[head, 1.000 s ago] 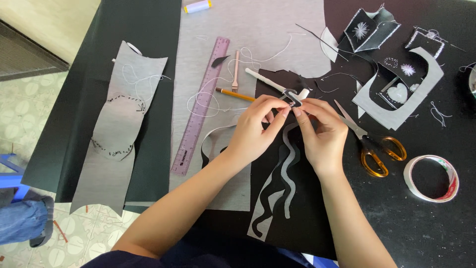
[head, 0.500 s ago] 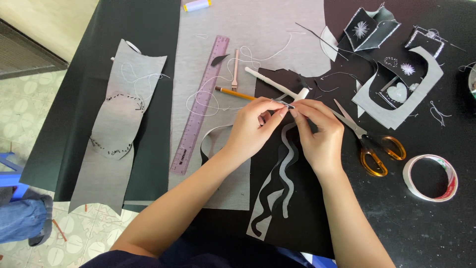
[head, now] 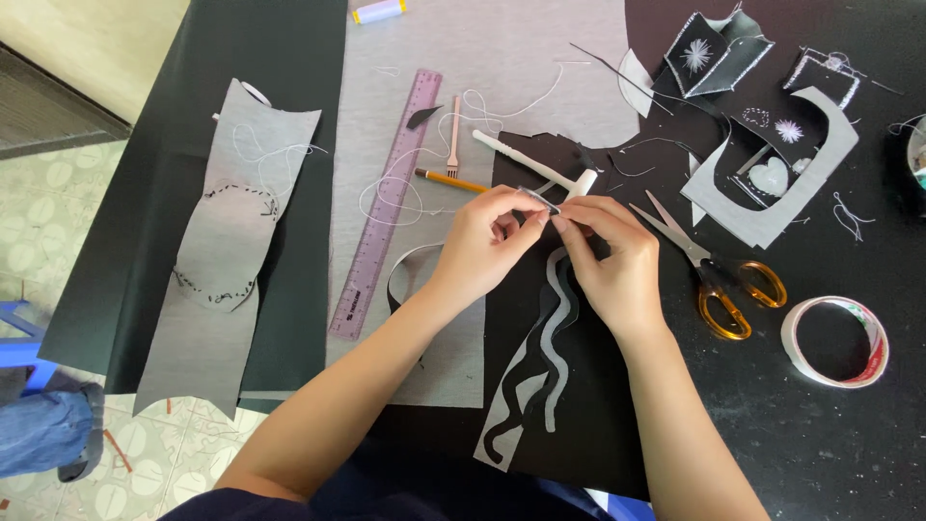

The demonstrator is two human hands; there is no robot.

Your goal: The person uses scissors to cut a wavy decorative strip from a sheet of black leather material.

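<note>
My left hand [head: 487, 243] and my right hand [head: 610, 259] meet at the fingertips over the middle of the black table [head: 830, 434]. Between them they pinch the top end of a wavy grey strip of fabric [head: 553, 323], which hangs down toward me over a black fabric sheet [head: 588, 425]. What exactly sits between the fingertips is too small to tell. A white T-shaped mallet [head: 540, 172] lies just beyond my hands. Orange-handled scissors [head: 719, 273] rest to the right of my right hand.
A purple ruler [head: 386, 203], a pencil [head: 451, 180] and a small pronged punch [head: 453, 135] lie on grey fabric [head: 502, 58] at left. A stitched grey piece [head: 224, 251] sits far left, a tape roll [head: 835, 340] at right, cut fabric shapes [head: 772, 164] at back right.
Both hands have stayed together at the strip's top end, with only small finger shifts. The strip still hangs toward me.
</note>
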